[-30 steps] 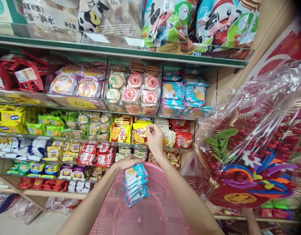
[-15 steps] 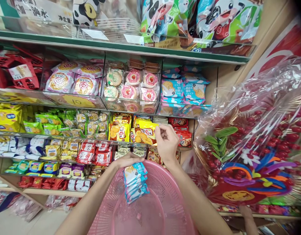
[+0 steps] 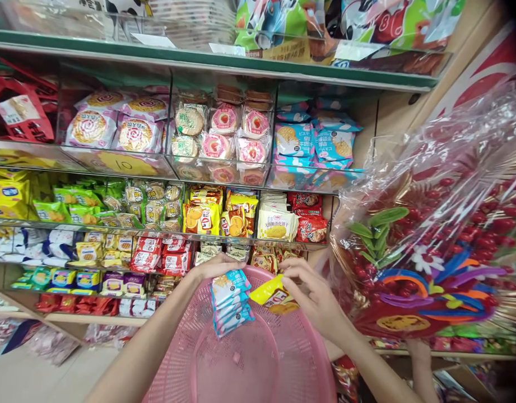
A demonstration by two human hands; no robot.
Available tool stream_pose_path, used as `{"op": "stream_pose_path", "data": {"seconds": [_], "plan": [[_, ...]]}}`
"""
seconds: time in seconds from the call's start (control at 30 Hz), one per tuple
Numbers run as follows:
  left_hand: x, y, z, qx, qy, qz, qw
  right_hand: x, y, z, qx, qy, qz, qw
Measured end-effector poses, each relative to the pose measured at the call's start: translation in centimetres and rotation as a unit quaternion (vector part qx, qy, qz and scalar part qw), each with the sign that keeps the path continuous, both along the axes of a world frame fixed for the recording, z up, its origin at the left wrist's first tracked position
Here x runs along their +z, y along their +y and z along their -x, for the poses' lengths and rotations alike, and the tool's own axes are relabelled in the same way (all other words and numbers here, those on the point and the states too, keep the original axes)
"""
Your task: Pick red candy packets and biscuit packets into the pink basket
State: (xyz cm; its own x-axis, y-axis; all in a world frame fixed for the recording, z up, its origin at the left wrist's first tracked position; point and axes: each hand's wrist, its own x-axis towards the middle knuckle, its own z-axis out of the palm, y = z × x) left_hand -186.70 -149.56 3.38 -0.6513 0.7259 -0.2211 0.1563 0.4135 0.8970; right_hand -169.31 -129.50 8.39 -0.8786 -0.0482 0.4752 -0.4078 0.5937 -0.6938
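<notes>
My left hand (image 3: 219, 265) is closed over the far rim of a pink plastic basket (image 3: 177, 347); its fingertips are partly hidden. Just under that hand, a stack of blue biscuit packets (image 3: 231, 302) leans against the inner wall of the basket. Over the basket's right side, my right hand (image 3: 310, 285) pinches a yellow biscuit packet (image 3: 275, 295) by its edge. The packet is tilted and hangs above the basket floor, to the right of the blue stack.
Shelves ahead hold snack packets in clear bins, among them blue biscuits (image 3: 294, 140), yellow packets (image 3: 202, 219) and cream packets (image 3: 278, 225). A cellophane-wrapped decoration (image 3: 426, 268) with red berries stands close on the right. Another person's arm (image 3: 421, 369) shows at lower right.
My right hand has come down and back from the shelf with the yellow biscuit packet, now over the basket. My left hand stays on the rim. The view has shifted slightly.
</notes>
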Motion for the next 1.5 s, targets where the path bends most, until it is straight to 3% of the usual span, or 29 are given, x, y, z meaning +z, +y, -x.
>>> {"op": "stream_pose_path", "data": {"seconds": [0.13,0.27,0.5,0.73,0.87,1.07,1.5], "plan": [[-0.1,0.2,-0.1,-0.018,-0.022,-0.014,1.0,-2.5,-0.2,0.1,0.069,-0.14,0.031,0.987],[-0.5,0.2,-0.1,-0.008,-0.023,0.0,1.0,-4.7,-0.2,1.0,0.145,-0.23,0.015,0.962],[-1.2,-0.1,-0.1,-0.006,-0.015,0.003,1.0,-8.2,-1.7,2.1,0.236,-0.291,-0.15,0.915],[-1.2,0.1,-0.3,-0.011,-0.01,-0.003,1.0,-9.3,-6.5,3.2,0.343,-0.262,-0.29,0.854],[-1.3,-0.2,-0.4,-0.012,-0.012,-0.001,1.0,-10.6,-8.2,3.4,0.328,-0.199,-0.366,0.847],[-1.6,-0.7,-0.4,-0.012,-0.01,-0.014,1.0,-12.3,-8.7,2.4,0.266,-0.15,-0.432,0.848],[-1.3,-0.5,-0.4,-0.005,-0.014,-0.002,1.0,-12.1,-6.9,-1.4,0.262,-0.057,-0.458,0.848]]}}
